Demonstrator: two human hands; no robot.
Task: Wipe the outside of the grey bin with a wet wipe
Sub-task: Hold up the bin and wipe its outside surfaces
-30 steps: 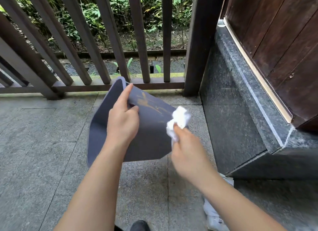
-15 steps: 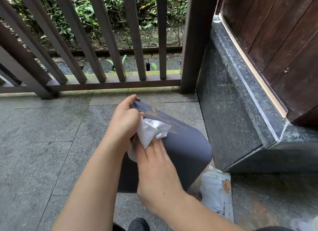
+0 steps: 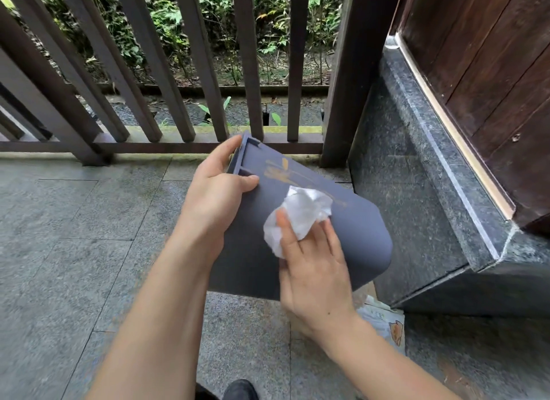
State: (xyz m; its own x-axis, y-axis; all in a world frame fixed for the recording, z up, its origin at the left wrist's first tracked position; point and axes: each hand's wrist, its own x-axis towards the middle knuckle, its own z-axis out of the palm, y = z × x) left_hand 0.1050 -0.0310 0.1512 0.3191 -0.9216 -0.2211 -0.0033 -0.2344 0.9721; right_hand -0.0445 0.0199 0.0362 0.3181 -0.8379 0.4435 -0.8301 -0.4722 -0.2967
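Bin (image 3: 351,221): grey, tipped on its side, held above the floor (image 3: 59,250).
Left hand (image 3: 214,197): grips the bin's rim.
Right hand (image 3: 312,268): straight fingers press the wipe (image 3: 300,212) against the bin's side.

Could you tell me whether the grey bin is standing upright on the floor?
No, the left hand holds the grey bin tipped on its side, off the floor.

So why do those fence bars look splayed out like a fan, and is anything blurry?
Head view: the wide-angle lens fans the railing outward; daylight is soft, no hard shadows or glare; the grey bin, wet wipe and both hands look sharp; the left forearm is slightly smeared.
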